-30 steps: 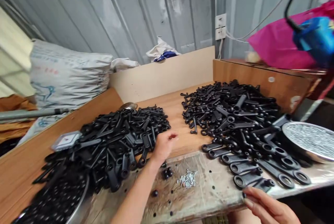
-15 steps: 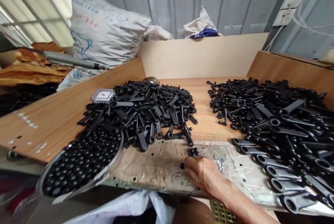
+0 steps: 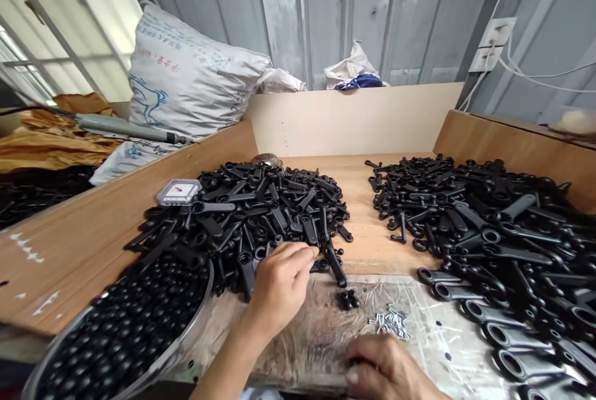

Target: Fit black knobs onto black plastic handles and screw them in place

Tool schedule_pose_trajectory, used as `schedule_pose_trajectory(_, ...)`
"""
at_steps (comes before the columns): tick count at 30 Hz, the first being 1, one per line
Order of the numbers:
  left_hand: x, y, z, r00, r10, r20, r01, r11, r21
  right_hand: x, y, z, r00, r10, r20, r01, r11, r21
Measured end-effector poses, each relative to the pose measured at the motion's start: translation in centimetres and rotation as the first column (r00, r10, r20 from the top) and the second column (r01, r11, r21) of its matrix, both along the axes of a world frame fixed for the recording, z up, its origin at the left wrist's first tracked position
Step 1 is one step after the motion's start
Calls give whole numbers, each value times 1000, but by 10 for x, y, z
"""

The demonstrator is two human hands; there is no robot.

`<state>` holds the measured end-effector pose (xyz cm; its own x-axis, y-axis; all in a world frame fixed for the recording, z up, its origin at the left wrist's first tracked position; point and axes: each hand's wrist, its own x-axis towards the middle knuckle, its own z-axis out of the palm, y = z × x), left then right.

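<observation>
My left hand (image 3: 279, 282) reaches into the near edge of the left pile of black lever-shaped parts (image 3: 261, 213), its fingers curled and pinched on one of those parts. My right hand (image 3: 386, 366) rests knuckles-up on the plastic-covered front of the bench (image 3: 307, 338), fingers curled under; what they hold, if anything, is hidden. A few black balls (image 3: 348, 299) and a small heap of silver pins (image 3: 391, 320) lie between the hands. A second, larger pile of black levers (image 3: 488, 226) fills the right side.
A round metal pan of black balls (image 3: 125, 331) sits at the front left. A small clear box (image 3: 178, 190) lies on the left pile. Wooden walls (image 3: 358, 117) enclose the bench. A white sack (image 3: 186, 86) and a grey tube (image 3: 125, 128) lie beyond the left wall.
The view has swung left. My left hand came back into view and took hold in the left pile. My right hand drew back from the black balls toward the front edge.
</observation>
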<state>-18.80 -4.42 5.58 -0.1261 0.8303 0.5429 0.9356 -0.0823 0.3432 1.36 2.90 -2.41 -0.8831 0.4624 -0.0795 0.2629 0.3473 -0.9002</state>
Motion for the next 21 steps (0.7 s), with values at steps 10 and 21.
schedule_pose_trajectory(10, 11, 99, -52, 965, -240, -101, 192, 917, -350, 80, 12, 0, 837, -420, -351, -59, 568, -821)
schedule_pose_trajectory(21, 84, 47, 3, 726, -155, 670, 359, 916, -177, 108, 3, 27, 669, -584, -459, -223, 431, -874)
